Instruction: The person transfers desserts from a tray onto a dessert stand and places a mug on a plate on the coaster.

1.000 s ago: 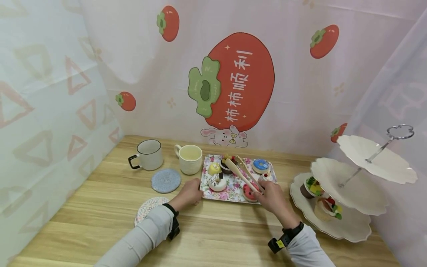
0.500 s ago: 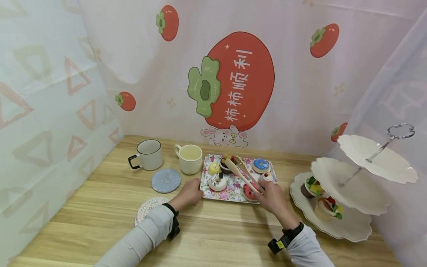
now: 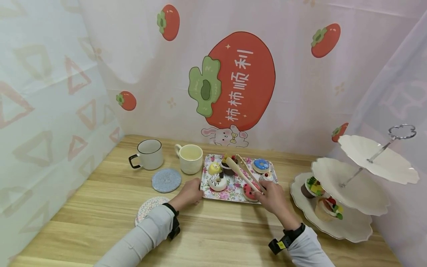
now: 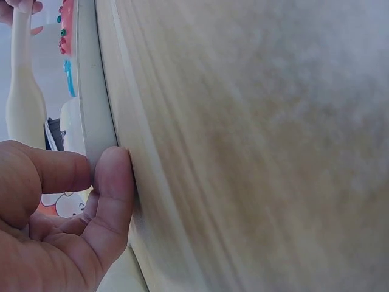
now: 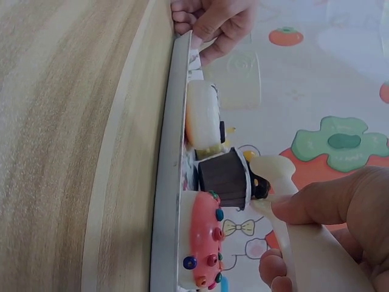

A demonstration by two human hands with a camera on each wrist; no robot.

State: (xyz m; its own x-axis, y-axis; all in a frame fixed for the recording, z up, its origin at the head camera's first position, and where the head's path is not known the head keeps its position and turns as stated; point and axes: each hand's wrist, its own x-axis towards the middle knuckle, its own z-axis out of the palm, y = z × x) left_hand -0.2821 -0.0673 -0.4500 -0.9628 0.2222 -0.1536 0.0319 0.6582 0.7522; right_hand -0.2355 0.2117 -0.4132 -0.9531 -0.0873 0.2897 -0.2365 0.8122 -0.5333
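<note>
Over tray, tongs in right hand

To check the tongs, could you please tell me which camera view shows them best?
The head view: both prongs of the tongs show over the tray, only the handle end hidden. The right wrist view shows them close but cut off, by the cupcake; the left wrist view shows one prong, upper left.

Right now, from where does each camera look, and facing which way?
Head: on the head, facing forward and down at the floral tray; left hand, right hand, forearms show.
Left wrist: on that wrist, facing along the tray's rim; parts of both hands show.
Right wrist: on that wrist, facing tongs and brown-cased cupcake; parts of both hands show.
Both wrist views share tray and tongs.
</note>
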